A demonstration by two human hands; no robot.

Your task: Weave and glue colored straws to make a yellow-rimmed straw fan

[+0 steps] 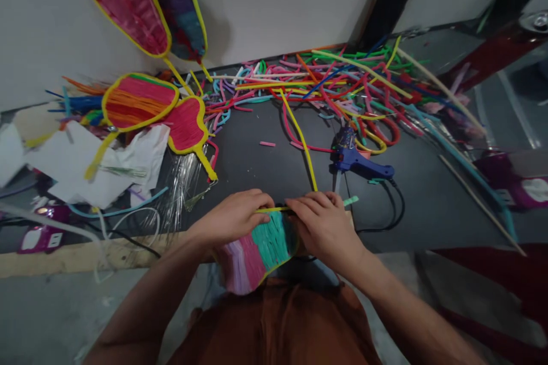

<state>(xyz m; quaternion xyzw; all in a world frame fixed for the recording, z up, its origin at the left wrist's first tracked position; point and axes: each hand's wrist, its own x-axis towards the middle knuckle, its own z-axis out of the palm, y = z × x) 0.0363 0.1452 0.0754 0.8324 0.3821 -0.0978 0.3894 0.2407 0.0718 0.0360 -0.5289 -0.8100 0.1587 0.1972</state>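
Observation:
A striped fan panel (274, 242) in teal, pink and lilac is held close to my body at the table's front edge. A yellow pipe cleaner (280, 209) runs along its upper edge between my hands. My left hand (240, 214) is closed on the panel's upper left edge, thumb and fingers pinching at the yellow strip. At the upper right edge, my right hand (323, 222) is closed too, its fingers pressed on the yellow strip and covering the panel's corner. A longer yellow pipe cleaner (301, 137) reaches from the far pile down to my right fingers.
A blue glue gun (363, 164) lies right of my hands, its cord looping forward. Tangled pipe cleaners (265, 82) line the back. Yellow-rimmed fans (141, 101) and white paper (85, 162) lie left. A drink can (492, 48) is at far right.

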